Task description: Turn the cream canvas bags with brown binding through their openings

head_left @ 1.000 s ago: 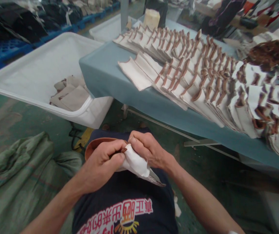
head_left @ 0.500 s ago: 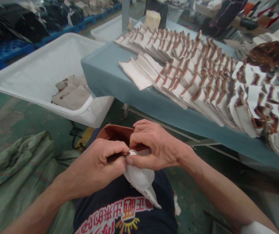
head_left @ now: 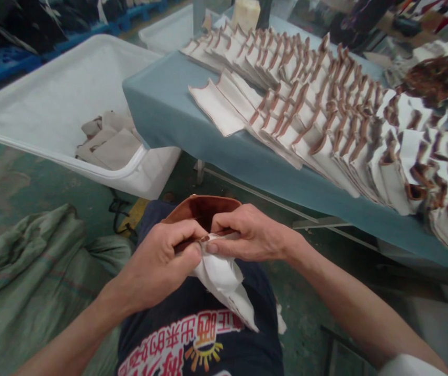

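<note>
Over my lap I hold a sewn piece (head_left: 224, 274) with brown suede-like material on one face and white fabric on the other. Its brown part (head_left: 204, 206) arches open behind my fingers, and a white flap hangs down in front. My left hand (head_left: 169, 256) pinches its edge between thumb and bent fingers. Close beside it, my right hand (head_left: 243, 235) pinches the same edge, thumb on the white side. The two thumb tips nearly meet at the seam. Exactly what lies between the fingertips is hidden.
A blue-covered table (head_left: 157, 104) carries rows of similar white-and-brown pieces (head_left: 306, 120). Left of it stands a white plastic tub (head_left: 51, 89) with beige pieces (head_left: 110, 143) inside. A green woven sack (head_left: 43, 266) lies at lower left. Blue pallets (head_left: 8, 68) hold dark material behind.
Both hands stay pinched on the piece. The right hand has turned slightly and its fingers sit flatter; the brown part now arches further right. The view has shifted slightly.
</note>
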{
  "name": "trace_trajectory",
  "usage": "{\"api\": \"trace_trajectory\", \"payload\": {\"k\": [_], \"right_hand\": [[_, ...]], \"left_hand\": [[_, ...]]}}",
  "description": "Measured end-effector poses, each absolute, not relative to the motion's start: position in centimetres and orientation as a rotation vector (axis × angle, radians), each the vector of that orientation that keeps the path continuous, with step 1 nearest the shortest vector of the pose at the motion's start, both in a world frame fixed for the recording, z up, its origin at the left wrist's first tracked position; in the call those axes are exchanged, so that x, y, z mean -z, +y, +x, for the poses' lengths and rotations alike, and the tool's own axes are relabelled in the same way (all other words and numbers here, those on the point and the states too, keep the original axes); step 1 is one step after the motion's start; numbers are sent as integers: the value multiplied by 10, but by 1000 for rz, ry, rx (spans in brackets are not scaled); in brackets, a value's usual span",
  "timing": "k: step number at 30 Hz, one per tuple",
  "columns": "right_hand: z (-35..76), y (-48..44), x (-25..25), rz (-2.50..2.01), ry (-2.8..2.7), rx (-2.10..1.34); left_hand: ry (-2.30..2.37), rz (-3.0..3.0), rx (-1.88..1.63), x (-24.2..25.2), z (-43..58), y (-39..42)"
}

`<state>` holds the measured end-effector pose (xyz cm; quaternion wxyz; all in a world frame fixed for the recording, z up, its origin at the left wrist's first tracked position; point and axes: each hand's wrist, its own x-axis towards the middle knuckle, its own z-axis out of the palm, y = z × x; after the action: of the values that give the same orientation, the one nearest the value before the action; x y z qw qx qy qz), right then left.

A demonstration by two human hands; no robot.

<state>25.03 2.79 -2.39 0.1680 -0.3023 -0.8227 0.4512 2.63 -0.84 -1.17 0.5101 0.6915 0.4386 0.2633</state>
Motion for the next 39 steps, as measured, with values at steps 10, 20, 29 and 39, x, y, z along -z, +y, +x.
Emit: {"api": "trace_trajectory", "payload": {"k": [10, 20, 29, 39], "right_hand": [[242, 28, 8, -888, -2320, -1320], [233, 5, 26, -941, -1534, -1967], [234, 6, 35, -890, -1258, -2176], [244, 2, 8, -1115, -1823, -1731]], "left_hand": [[1048, 1814, -797, 13, 22, -11], [800, 2180, -1002, 37, 19, -9], [565, 2272, -1106, 53, 18, -4], [949, 751, -963, 27, 16, 9]]}}
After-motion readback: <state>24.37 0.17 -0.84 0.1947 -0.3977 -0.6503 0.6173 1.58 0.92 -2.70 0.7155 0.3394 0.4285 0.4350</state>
